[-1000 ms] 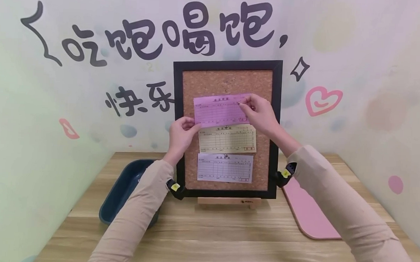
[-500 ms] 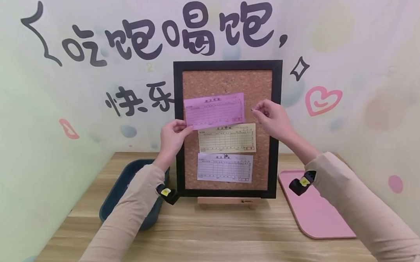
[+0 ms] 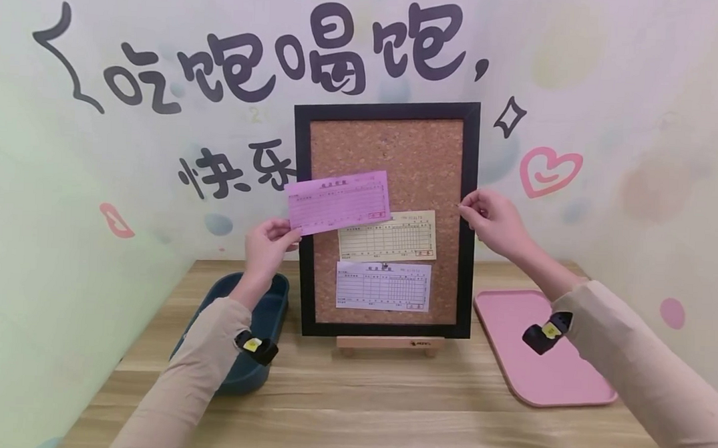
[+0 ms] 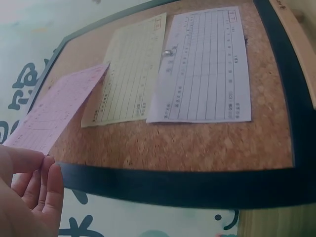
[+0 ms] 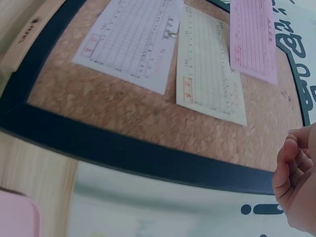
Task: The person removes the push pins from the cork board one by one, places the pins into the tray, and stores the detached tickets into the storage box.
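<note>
My left hand point(image 3: 269, 248) pinches a pink receipt slip point(image 3: 339, 203) by its lower left corner, between thumb and fingers. The slip is tilted in front of the corkboard point(image 3: 386, 145) and overlaps the top of a yellow receipt slip point(image 3: 388, 240). Under the yellow one, a white receipt slip point(image 3: 383, 288) is fixed to the cork by a silver pushpin point(image 4: 168, 53) at its top edge. My right hand point(image 3: 496, 222), at the board's right frame, pinches a tiny pushpin point(image 3: 460, 205) at its fingertips. In the right wrist view the fingers are curled together and hide the pin.
A wooden easel point(image 3: 390, 343) bears the black-framed board on the wooden table point(image 3: 351, 411). To the left, partly behind my left sleeve, stands a dark blue bin point(image 3: 262, 373). A pink tray point(image 3: 539, 372) lies at the right. The wall with painted lettering rises behind.
My left hand has drawn the pink slip left and slightly down, uncovering more cork and the board's upper right. My right hand has left the slip and moved right, to the frame.
</note>
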`<state>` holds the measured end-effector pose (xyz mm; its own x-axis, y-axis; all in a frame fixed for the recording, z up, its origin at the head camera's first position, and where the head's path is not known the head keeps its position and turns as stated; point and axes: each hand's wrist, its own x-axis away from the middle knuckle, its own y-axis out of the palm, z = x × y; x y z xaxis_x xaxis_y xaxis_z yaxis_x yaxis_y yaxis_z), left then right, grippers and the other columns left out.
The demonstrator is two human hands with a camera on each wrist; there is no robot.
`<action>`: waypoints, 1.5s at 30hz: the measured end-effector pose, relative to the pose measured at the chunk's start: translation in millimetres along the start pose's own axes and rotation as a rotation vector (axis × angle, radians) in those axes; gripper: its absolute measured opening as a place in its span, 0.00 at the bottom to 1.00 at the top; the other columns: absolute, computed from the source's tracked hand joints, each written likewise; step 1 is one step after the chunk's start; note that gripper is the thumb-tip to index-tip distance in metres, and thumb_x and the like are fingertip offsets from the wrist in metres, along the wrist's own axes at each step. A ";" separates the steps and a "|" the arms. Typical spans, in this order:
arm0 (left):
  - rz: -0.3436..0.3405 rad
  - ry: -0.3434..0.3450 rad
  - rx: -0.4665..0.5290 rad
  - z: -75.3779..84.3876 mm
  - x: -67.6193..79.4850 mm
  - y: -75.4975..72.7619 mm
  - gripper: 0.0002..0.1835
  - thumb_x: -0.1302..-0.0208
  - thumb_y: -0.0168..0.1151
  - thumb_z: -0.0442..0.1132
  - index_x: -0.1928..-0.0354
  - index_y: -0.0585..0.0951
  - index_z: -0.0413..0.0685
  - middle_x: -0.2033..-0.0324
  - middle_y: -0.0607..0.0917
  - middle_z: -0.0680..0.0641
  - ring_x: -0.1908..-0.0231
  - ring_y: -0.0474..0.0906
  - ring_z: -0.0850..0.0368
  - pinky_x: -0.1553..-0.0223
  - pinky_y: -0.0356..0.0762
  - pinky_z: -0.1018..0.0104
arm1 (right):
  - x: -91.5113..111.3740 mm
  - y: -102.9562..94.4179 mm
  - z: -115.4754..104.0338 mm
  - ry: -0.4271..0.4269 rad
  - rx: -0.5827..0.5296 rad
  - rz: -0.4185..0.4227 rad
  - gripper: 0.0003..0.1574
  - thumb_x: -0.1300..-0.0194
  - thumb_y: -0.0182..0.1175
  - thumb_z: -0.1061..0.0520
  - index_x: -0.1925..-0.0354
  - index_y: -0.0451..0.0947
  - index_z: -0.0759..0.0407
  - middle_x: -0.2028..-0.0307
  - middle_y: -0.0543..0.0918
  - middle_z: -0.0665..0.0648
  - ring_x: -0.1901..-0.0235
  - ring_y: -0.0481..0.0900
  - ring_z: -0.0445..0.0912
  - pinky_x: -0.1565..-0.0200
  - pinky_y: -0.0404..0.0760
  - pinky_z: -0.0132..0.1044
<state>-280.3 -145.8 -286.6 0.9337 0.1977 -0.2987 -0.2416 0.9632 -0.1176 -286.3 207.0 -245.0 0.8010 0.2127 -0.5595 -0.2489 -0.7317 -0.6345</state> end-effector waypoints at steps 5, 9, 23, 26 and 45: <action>-0.009 0.000 -0.028 -5.9 8.4 -14.2 0.14 0.41 0.60 0.33 0.57 0.74 0.28 0.59 0.80 0.32 0.72 0.78 0.67 0.68 0.78 0.77 | 10.6 -4.2 8.5 0.022 -0.007 -0.032 0.07 0.37 0.54 0.61 0.65 0.72 0.66 0.81 0.73 0.60 0.87 0.67 0.43 0.84 0.69 0.32; -0.040 -0.007 -0.089 -12.1 17.5 -25.6 0.13 0.41 0.59 0.32 0.58 0.74 0.28 0.60 0.80 0.32 0.72 0.78 0.67 0.66 0.79 0.75 | 19.2 -6.8 15.6 0.027 -0.002 -0.054 0.07 0.36 0.54 0.60 0.66 0.72 0.66 0.81 0.72 0.61 0.87 0.67 0.44 0.85 0.68 0.32; -0.031 -0.019 -0.062 -33.9 45.5 -66.3 0.12 0.44 0.60 0.27 0.60 0.73 0.23 0.75 0.82 0.56 0.75 0.79 0.68 0.71 0.79 0.75 | 62.2 -14.7 53.0 0.082 -0.048 -0.110 0.07 0.35 0.53 0.62 0.64 0.71 0.68 0.82 0.70 0.56 0.88 0.65 0.41 0.86 0.67 0.32; -0.008 -0.040 -0.021 -36.5 52.2 -74.2 0.13 0.44 0.60 0.27 0.60 0.72 0.22 0.78 0.80 0.61 0.76 0.78 0.68 0.71 0.79 0.76 | 71.5 -16.4 59.7 0.105 -0.040 -0.113 0.08 0.35 0.53 0.61 0.64 0.71 0.68 0.82 0.70 0.56 0.87 0.65 0.41 0.86 0.67 0.32; 0.167 -0.114 0.121 -192.2 45.8 -165.0 0.14 0.50 0.69 0.37 0.62 0.79 0.41 0.70 0.84 0.53 0.72 0.82 0.60 0.71 0.80 0.71 | 126.8 -10.4 102.0 0.215 -0.073 -0.103 0.09 0.35 0.52 0.61 0.66 0.72 0.68 0.84 0.70 0.53 0.88 0.66 0.38 0.87 0.67 0.31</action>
<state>-248.6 -330.7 -462.8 0.9091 0.3684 -0.1946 -0.3678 0.9290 0.0404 -237.7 307.6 -363.7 0.9195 0.1518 -0.3627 -0.1261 -0.7599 -0.6377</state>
